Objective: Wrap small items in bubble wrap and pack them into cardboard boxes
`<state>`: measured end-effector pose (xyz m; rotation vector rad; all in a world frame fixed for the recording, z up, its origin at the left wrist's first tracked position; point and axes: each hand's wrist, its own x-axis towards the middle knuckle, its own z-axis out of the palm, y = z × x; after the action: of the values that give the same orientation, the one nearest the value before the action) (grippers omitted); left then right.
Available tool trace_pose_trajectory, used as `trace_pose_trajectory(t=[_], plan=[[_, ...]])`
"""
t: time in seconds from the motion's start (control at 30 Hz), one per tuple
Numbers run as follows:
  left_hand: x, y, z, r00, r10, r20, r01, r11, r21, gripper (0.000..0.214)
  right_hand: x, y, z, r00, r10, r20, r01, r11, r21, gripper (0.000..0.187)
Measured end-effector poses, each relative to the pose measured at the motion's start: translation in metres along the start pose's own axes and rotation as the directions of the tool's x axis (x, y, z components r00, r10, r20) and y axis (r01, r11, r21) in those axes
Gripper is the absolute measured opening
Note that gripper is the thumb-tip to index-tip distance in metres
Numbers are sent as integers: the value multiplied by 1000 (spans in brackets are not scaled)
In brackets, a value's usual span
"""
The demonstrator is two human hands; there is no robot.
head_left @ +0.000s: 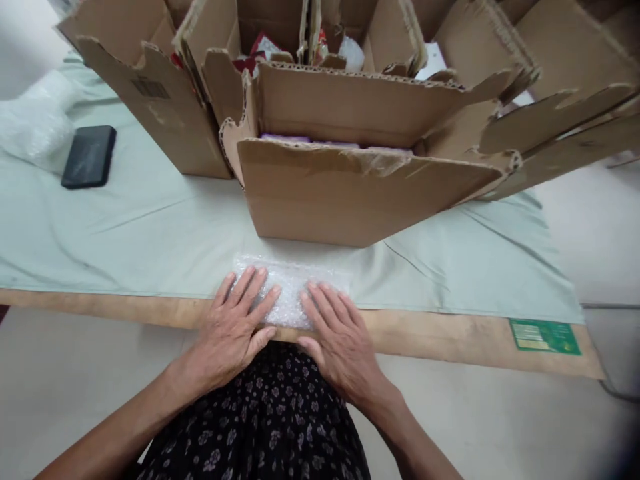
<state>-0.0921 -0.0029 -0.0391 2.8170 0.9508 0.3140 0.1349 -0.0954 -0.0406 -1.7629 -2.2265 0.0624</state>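
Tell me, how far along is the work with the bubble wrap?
Done: the cardboard box stands open, with packs inside. In hand: left hand and right hand press flat on the bubble wrap. Left: probably the box, its flaps not closed.

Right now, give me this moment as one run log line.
left hand: flat on bubble wrap | right hand: flat on bubble wrap | bubble wrap: on green cloth at edge of table | cardboard box: open, behind wrap

Two bare hands, left hand (235, 327) and right hand (336, 337), press flat on a bubble-wrap bundle (290, 290) at the counter's (450, 337) near edge. Just beyond stands an open cardboard box (350, 193); a black case (89, 157) lies far left.
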Motion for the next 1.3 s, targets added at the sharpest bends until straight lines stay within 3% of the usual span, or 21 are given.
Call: trace_pose_trajectory(t=[0.17, 0.23, 0.3, 0.4, 0.5, 0.57, 0.67, 0.73, 0.8, 0.87, 0.9, 0.97, 1.03, 1.1, 1.17, 1.23, 1.3], plan=[[-3, -2, -11, 999, -37, 9, 38, 990, -135, 66, -31, 39, -26, 972, 176, -154, -181, 983, -19, 49], [-2, -6, -18, 988, -119, -94, 100, 978, -185, 66, -25, 48, -36, 946, 206, -249, -216, 976, -13, 43], [1, -14, -22, 937, -247, -246, 202, 960, -192, 60, -7, 54, -40, 939, 189, -288, -203, 979, -17, 39], [9, -29, -20, 869, -363, -337, 336, 932, -138, 46, 26, 58, -36, 967, 171, -189, -181, 983, -40, 45], [16, -36, -13, 866, -400, -301, 389, 916, -97, 34, 47, 54, -28, 990, 134, -51, -135, 991, -11, 35], [20, -34, -11, 861, -410, -302, 387, 912, -134, 22, 49, 49, -25, 994, 102, -36, -98, 991, 86, 17], [23, -25, -16, 837, -453, -306, 365, 880, -304, 10, 40, 41, -32, 988, 136, -76, -109, 952, 285, 6], [21, -18, -26, 824, -516, -235, 353, 791, -500, 11, 32, 39, -42, 974, 215, -67, -167, 888, 429, 5], [16, -11, -38, 825, -553, -121, 319, 631, -708, 13, 24, 39, -56, 960, 275, -44, -205, 805, 557, 9], [10, -5, -50, 837, -544, -57, 263, 493, -829, 35, 18, 42, -73, 954, 295, -57, -194, 751, 632, 13], [8, -2, -56, 846, -529, -75, 220, 474, -853, 48, 16, 42, -82, 952, 293, -86, -171, 745, 645, 17], [9, 1, -71, 835, -488, -254, 78, 562, -824, 65, 17, 43, -105, 942, 273, -195, -91, 767, 635, 25], [20, 0, -91, 745, -380, -549, -103, 747, -657, 66, 27, 41, -133, 891, 249, -380, 18, 816, 578, 31], [45, -4, -114, 608, -186, -772, -217, 896, -387, 56, 47, 39, -162, 772, 203, -603, 111, 890, 442, 33], [78, -12, -138, 528, -19, -849, -242, 955, -171, 43, 76, 42, -190, 654, 63, -754, 150, 966, 212, 28], [114, -22, -157, 499, 36, -866, -224, 970, -89, 30, 107, 51, -212, 592, -110, -799, 149, 988, -25, 20], [145, -31, -170, 559, 9, -829, -183, 977, -112, 24, 135, 67, -225, 632, -205, -747, 136, 979, -154, 18]])
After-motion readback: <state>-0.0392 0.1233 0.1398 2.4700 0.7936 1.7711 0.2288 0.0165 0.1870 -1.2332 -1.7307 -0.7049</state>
